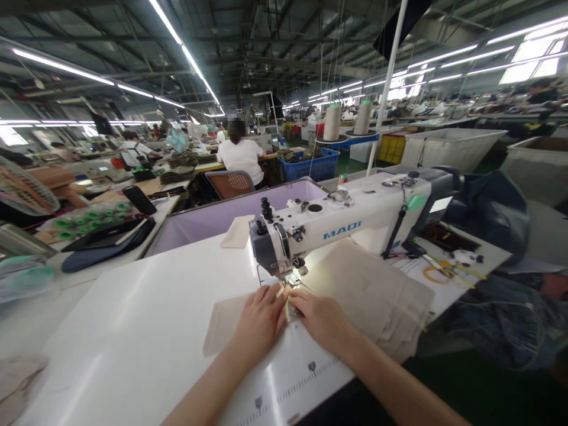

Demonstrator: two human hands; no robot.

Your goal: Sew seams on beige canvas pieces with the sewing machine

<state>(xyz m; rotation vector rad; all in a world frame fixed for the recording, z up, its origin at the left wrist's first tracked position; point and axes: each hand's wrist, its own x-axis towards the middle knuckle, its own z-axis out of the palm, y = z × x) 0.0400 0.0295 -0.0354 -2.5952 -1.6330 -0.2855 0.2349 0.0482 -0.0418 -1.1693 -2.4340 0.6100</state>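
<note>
At the white sewing machine (337, 222), both my hands are close to the lit presser foot (293, 280). A beige fabric piece (219, 325) lies under my left hand (261, 316), whose bent fingers press together at its edge beside the foot. My right hand (322, 316) is closed, thumb and fingertips pinched at the same fabric just in front of the foot. My fingers hide the fabric's edge and the needle point. Right of the needle, beneath the machine arm, is a stack of beige fabric pieces (377, 290).
Another beige piece (237, 232) lies behind the machine head, by a lilac bin (204, 222). Yellow-handled scissors (437, 272) rest on the right. Thread cones (332, 123) stand behind. A person in white (242, 160) sits ahead. Beige cloth (18, 387) lies at the left edge.
</note>
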